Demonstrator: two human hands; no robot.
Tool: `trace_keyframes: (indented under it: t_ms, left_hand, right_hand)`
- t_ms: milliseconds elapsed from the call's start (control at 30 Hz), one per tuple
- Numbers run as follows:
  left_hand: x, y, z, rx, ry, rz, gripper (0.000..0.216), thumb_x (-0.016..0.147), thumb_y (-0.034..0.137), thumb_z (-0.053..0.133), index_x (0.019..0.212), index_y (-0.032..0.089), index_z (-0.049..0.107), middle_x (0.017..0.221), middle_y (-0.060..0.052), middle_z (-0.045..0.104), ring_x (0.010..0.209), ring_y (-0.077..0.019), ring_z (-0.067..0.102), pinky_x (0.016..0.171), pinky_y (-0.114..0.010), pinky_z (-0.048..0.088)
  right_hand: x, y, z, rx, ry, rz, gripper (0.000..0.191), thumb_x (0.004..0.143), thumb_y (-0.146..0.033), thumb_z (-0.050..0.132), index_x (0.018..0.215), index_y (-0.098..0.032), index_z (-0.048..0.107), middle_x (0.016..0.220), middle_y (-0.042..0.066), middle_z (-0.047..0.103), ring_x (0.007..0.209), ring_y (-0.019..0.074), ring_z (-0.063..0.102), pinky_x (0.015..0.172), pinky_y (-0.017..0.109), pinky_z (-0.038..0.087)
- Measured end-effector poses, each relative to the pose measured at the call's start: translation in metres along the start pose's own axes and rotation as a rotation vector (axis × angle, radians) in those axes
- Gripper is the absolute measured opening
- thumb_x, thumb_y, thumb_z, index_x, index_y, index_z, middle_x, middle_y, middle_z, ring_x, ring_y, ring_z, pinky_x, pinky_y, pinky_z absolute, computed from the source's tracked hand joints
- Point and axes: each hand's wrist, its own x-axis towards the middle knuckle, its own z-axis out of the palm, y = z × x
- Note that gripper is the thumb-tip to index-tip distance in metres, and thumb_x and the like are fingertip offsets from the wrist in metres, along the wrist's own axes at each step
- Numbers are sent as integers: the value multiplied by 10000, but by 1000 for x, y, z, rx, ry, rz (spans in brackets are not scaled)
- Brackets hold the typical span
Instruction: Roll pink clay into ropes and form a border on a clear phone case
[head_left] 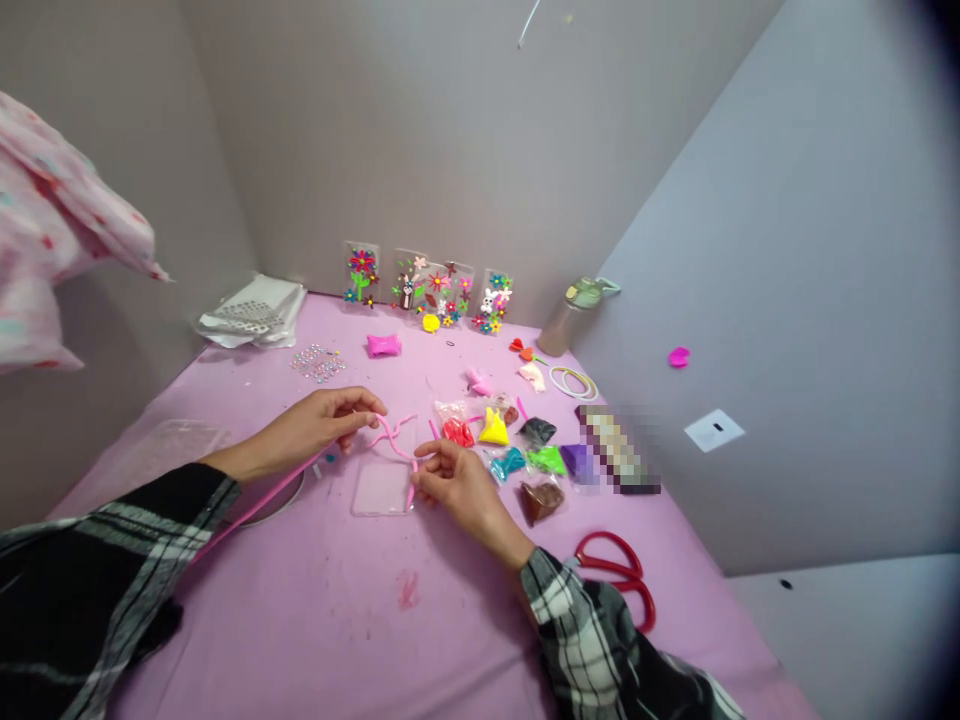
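A thin, soft-looking pink clay strand (400, 447) with bent, branching ends hangs between my two hands above the table. My left hand (339, 415) pinches its upper left part between thumb and fingertips. Lower down and to the right, the fingers of my right hand (448, 475) are closed on the other end. Just below the strand lies a clear, flat square plastic case (379, 492), partly covered by my right fingertips and the strand. A longer pink cord (262, 502) runs beneath my left forearm; whether it joins the strand, I cannot tell.
Small bags of coloured clay, among them yellow (493, 427) and brown (541, 500), lie right of my hands. Red-handled scissors (611, 570) rest by my right sleeve. Decorated clear cards (362, 272) stand at the wall, near a bottle (568, 318). Beads (319, 363) lie farther left.
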Motion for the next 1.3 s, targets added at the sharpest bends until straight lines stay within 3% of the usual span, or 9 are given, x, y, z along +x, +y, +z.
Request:
trace_keyframes:
  t_ms: [167, 267, 400, 700, 833, 967, 1100, 1300]
  left_hand:
    - [4, 10, 0, 38, -62, -17, 352, 837, 519, 658, 978, 197, 689, 936, -36, 686, 594, -116, 531, 547, -273, 489]
    - [6, 13, 1, 118, -88, -9, 353, 851, 535, 638, 973, 209, 696, 812, -2, 649, 605, -129, 540, 551, -255, 472]
    - [10, 10, 2, 244, -57, -15, 372, 838, 553, 631, 971, 212, 698, 676, 22, 589, 589, -148, 541, 538, -250, 433]
    - [12, 8, 1, 271, -18, -8, 391, 820, 554, 613, 993, 210, 677, 713, 8, 600, 609, -162, 527, 553, -274, 432]
    - [11, 12, 1, 288, -27, -2, 387, 826, 553, 608, 995, 214, 683, 747, 0, 633, 623, -161, 550, 580, -275, 447]
    - [8, 14, 0, 312, -20, 9, 355, 833, 537, 606, 975, 223, 687, 719, 12, 619, 635, -158, 547, 583, -258, 438]
    - [7, 12, 0, 330, -25, 9, 340, 838, 528, 600, 965, 226, 691, 713, 12, 615, 652, -162, 555, 589, -254, 431]
    - [7, 9, -2, 358, 1, 12, 368, 827, 543, 589, 996, 232, 687, 732, 7, 635, 662, -169, 574, 608, -261, 424]
  right_hand:
    - [-1, -1, -5, -17, -13, -15, 245, 797, -278, 691, 1006, -193, 595, 620, -70, 578, 542, 108, 534, 567, 244, 423]
    - [0, -2, -6, -59, -11, -9, 241, 811, -261, 686, 1026, -193, 603, 641, -61, 590, 563, 114, 539, 573, 243, 417]
    - [0, 1, -3, -113, 16, -12, 202, 812, -206, 656, 1010, -182, 623, 673, -44, 609, 604, 119, 551, 582, 235, 407]
    - [-1, 7, 3, -299, 86, -107, 224, 813, -99, 635, 1016, -188, 674, 724, -31, 624, 669, 124, 575, 637, 233, 429]
    - [-4, 3, 3, -378, 92, -142, 161, 880, -150, 657, 1036, -182, 676, 745, -17, 657, 682, 133, 597, 659, 240, 439]
    - [-16, -20, -4, -704, 148, -226, 126, 977, -236, 610, 1056, -188, 695, 892, 43, 728, 783, 167, 645, 725, 273, 441]
    - [-22, -55, -13, -1126, 99, -274, 201, 1011, -185, 533, 953, -193, 725, 937, 60, 741, 826, 196, 671, 679, 288, 396]
    - [17, -83, -7, -1406, -77, -303, 255, 1001, -146, 512, 1162, -190, 705, 1107, 96, 701, 967, 220, 685, 717, 310, 440]
